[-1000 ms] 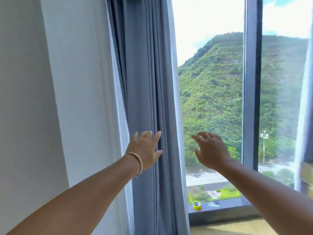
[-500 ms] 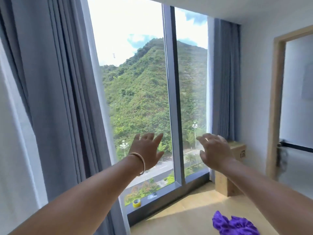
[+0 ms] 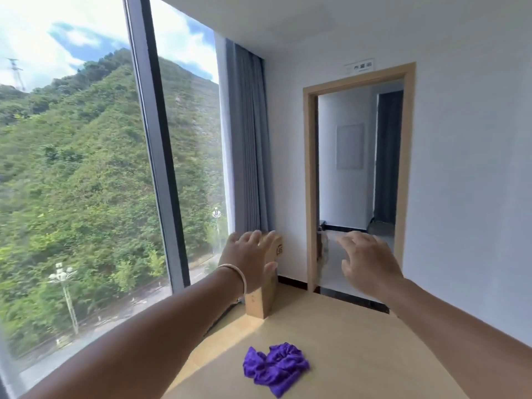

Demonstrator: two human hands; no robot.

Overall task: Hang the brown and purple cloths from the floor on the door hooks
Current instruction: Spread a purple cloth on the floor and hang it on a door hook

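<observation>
A crumpled purple cloth (image 3: 276,365) lies on the light wooden floor in the lower middle of the head view. My left hand (image 3: 249,259), with a bangle on its wrist, is stretched forward with fingers spread and holds nothing. My right hand (image 3: 370,262) is also held out, fingers apart and empty. Both hands hover well above and beyond the cloth. An open doorway with a wooden frame (image 3: 311,182) stands ahead on the right. No brown cloth and no door hooks show in this view.
A cardboard box (image 3: 263,298) stands on the floor in the corner, partly behind my left hand. A tall window (image 3: 155,139) fills the left, with a grey curtain (image 3: 247,139) beside it. A white wall (image 3: 472,182) runs along the right.
The view has swung right, from the left curtain across the window to the doorway. The purple cloth and box have come fully into view. Both hands stay out front, open.
</observation>
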